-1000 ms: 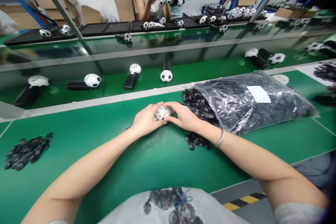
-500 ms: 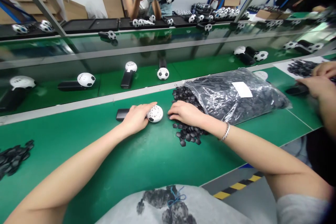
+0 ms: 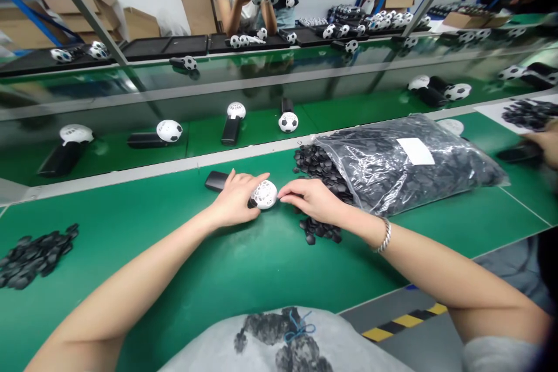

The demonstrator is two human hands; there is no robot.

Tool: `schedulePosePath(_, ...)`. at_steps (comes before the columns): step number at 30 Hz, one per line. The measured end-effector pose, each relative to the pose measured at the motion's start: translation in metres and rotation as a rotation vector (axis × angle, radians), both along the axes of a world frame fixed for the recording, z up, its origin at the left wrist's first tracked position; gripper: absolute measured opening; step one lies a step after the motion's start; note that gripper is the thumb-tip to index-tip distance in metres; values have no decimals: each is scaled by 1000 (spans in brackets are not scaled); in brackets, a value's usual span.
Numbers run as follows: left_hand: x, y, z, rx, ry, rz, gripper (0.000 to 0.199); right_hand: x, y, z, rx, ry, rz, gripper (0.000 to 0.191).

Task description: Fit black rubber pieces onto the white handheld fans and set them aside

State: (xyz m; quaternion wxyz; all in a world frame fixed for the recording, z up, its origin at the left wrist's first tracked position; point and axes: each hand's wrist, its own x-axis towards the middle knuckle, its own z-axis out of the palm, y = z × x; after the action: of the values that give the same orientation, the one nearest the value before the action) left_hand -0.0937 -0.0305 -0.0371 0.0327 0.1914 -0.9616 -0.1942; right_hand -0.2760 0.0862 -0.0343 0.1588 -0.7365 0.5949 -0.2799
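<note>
My left hand (image 3: 238, 199) is wrapped over a device with a white, soccer-ball-patterned head (image 3: 265, 195) and a black handle (image 3: 215, 181), lying on the green work surface. The head faces right, and its openwork panels show. My right hand (image 3: 311, 197) is closed in a pinch at the right side of the head; a small dark edge, apparently a black pentagonal piece, shows at its fingertips. Beneath and behind that hand spreads a pile of black pentagonal pieces (image 3: 322, 165), spilling from a clear plastic bag (image 3: 379, 171) with a white label.
Another heap of black pieces (image 3: 37, 256) lies at the left. Beyond a metal rail (image 3: 152, 167), several ball-headed devices lie on a green conveyor belt (image 3: 198, 145). A co-worker's hand (image 3: 549, 142) is at the right edge. Two people stand across the line, holding similar devices.
My right hand has moved from the pile to the ball head, its fingers now pinched. The device has turned slightly under my left hand. The view has shifted left.
</note>
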Motion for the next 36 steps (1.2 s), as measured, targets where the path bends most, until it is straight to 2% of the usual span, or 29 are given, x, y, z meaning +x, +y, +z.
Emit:
schedulePosePath(3,-2,1,0,38,16,30,80,11,-1,5,-27,-93,37,8)
schedulePosePath(14,-4,2,0,61,42,72,72,19,-10,1,36,-252,-33,4)
schedulePosePath(18,-5,2,-1,91,53,95,68,18,-16,0,113,-386,-52,10)
schedulePosePath(23,-7,5,-3,119,79,167,64,16,-21,-12,250,-569,-119,27)
schedulePosePath(26,-7,6,-4,117,99,170,63,18,-19,-17,226,-617,-106,26)
schedulePosePath(29,-7,4,-4,114,91,158,67,22,-14,-16,82,-515,-82,13)
schedulePosePath(32,-7,2,-5,125,68,134,73,24,-8,-13,-57,-297,-52,2)
schedulePosePath(36,-6,0,-6,111,67,110,76,23,-4,-13,-160,18,42,9)
